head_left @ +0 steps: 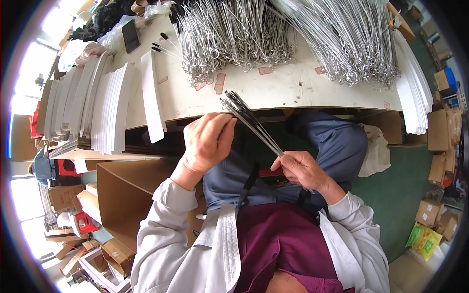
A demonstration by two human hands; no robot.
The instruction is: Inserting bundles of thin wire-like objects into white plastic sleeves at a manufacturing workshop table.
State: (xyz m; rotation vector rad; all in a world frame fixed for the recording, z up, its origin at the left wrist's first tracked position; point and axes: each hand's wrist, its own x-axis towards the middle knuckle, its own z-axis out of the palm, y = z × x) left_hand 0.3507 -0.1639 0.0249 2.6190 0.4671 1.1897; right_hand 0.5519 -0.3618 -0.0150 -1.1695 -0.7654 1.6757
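My right hand [300,168] is closed around the thin wire handles of several tube-cleaning brushes [254,124]. Their black bristled heads fan out up and to the left, toward the table edge. Close beside those heads is my left hand [210,139], its fingers curled and pressed together. What sits between its fingertips is hidden; a small pale tip shows just above them. On the table [278,90], a large pile of wire brushes [229,39] lies with its ring ends toward me. Another pile [351,44] lies to the right.
White card strips [110,110] stand stacked at the left, one single strip [153,97] lies nearby, and more strips [413,88] hang over the right edge. A phone [130,36] lies at the back left. An open cardboard box [129,190] stands below my left arm.
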